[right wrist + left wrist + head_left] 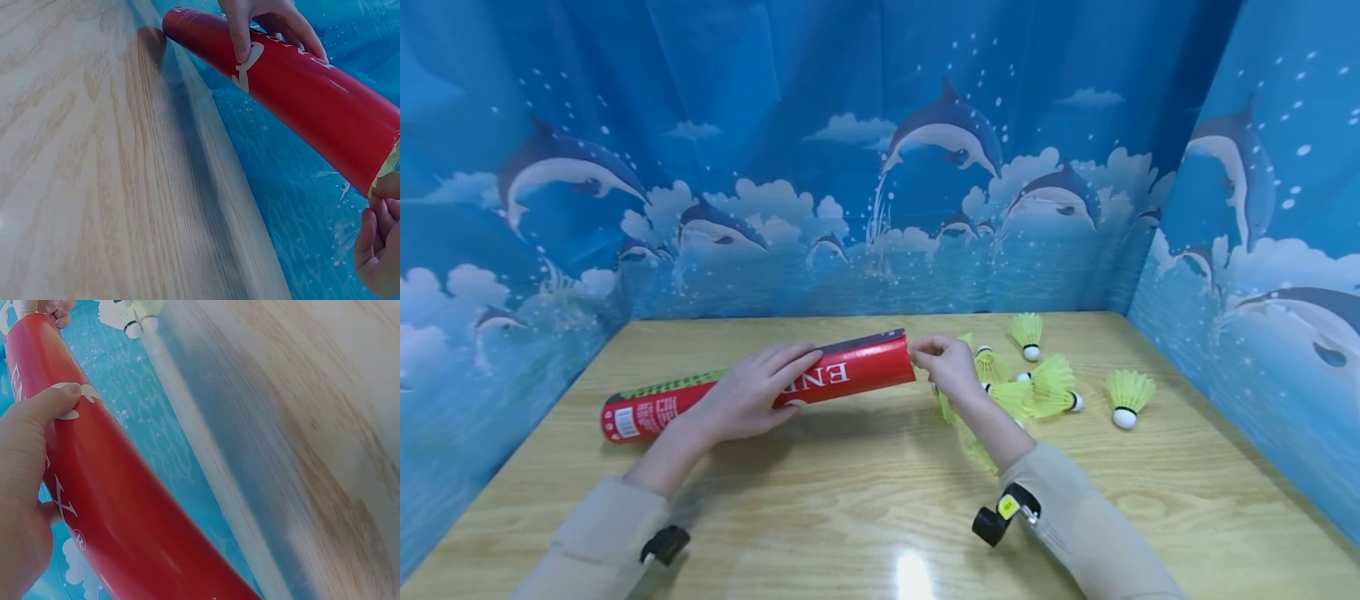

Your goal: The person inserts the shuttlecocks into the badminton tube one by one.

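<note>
My left hand (758, 387) grips a long red shuttlecock tube (865, 365) around its middle. The tube is tilted, its right end raised off the table and its left end low. At the raised open end, my right hand (951, 367) pinches the edge of a yellow-green shuttlecock (389, 167). Most of that shuttlecock is hidden inside the tube mouth. In the left wrist view, the left thumb (59, 403) lies along the red tube wall. Behind and beside the right hand lie several loose yellow shuttlecocks (1051, 379) with white heads.
Two shuttlecocks lie apart from the pile, one at the back (1027, 333) and one to the right (1129, 396). A wooden table (820, 517) bears everything. Blue dolphin-print cloth (820, 167) walls off its back and sides.
</note>
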The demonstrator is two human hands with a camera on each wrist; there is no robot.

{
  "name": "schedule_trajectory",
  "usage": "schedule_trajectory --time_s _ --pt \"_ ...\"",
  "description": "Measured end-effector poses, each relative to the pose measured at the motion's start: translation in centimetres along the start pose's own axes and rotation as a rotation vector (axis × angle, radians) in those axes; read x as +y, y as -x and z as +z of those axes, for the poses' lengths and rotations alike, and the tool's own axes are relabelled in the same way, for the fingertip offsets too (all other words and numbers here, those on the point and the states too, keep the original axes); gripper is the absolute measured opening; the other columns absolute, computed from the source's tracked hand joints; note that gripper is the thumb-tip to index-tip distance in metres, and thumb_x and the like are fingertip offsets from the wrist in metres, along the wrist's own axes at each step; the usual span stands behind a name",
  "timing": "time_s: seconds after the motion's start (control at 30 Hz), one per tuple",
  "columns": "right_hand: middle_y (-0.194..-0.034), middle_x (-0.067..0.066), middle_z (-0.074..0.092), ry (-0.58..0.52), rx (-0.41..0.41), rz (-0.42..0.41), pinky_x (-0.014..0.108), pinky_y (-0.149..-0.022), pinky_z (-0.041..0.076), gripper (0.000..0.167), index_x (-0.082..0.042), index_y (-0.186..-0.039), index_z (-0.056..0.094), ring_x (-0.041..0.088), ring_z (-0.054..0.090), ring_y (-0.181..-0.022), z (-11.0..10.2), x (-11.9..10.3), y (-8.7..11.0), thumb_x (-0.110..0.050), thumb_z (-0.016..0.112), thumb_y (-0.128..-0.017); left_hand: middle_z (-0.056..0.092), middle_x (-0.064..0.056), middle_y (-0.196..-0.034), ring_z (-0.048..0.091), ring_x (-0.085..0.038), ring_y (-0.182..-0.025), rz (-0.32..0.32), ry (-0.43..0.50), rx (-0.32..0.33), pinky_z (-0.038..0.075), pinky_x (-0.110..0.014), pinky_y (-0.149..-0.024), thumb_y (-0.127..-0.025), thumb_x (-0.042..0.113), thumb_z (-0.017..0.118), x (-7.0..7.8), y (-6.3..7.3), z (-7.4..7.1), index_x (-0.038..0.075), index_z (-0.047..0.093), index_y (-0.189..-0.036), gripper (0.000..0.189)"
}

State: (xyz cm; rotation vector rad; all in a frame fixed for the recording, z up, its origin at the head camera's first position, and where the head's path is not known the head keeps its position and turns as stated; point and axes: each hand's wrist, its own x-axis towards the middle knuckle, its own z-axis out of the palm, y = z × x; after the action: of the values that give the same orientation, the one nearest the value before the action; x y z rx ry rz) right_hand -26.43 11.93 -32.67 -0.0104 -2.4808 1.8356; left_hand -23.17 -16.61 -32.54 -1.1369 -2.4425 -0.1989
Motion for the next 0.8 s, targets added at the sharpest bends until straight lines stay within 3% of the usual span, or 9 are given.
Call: schedule_trajectory --time_s 0.33,0.6,0.8 --pt "-0.086 0.007 0.06 -0.021 0.039 0.01 0.022 -0.056 0.044 0.016 0.0 -0.101 0.068 0.017 0.05 -0.079 0.38 -0.17 -0.11 -0.007 0.061 -0.088 0.047 -0.011 -0.135 0.046 -0.027 -0.119 0.01 0.005 0.017 0.046 -0.049 -0.089 -0.061 0.019 0.088 -0.07 -0.15 0.03 0.011 0.041 -0.138 0.091" --pt "-0.091 0.009 0.062 -0.039 0.048 0.023 0.036 -0.067 0.049 0.017 0.0 -0.102 0.068 0.017 0.052 -0.081 0.73 -0.04 -0.18 -0.008 0.061 -0.089 0.047 -0.012 -0.135 0.046 -0.028 -0.119 0.016 0.008 0.013 0.047 -0.049 -0.088 -0.06 0.019 0.088 -0.07 -0.13 -0.01 0.01 0.041 -0.138 0.091" --pt "-0.09 0.01 0.062 -0.076 0.039 0.019 0.024 -0.056 0.048 0.016 0.003 -0.1 0.068 0.016 0.054 -0.077 0.74 0.32 -0.05 -0.003 0.06 -0.087 0.048 -0.013 -0.135 0.047 -0.027 -0.118 0.031 0.015 0.009 0.047 -0.048 -0.088 -0.06 0.019 0.088 -0.09 -0.05 0.1 0.01 0.042 -0.138 0.09"
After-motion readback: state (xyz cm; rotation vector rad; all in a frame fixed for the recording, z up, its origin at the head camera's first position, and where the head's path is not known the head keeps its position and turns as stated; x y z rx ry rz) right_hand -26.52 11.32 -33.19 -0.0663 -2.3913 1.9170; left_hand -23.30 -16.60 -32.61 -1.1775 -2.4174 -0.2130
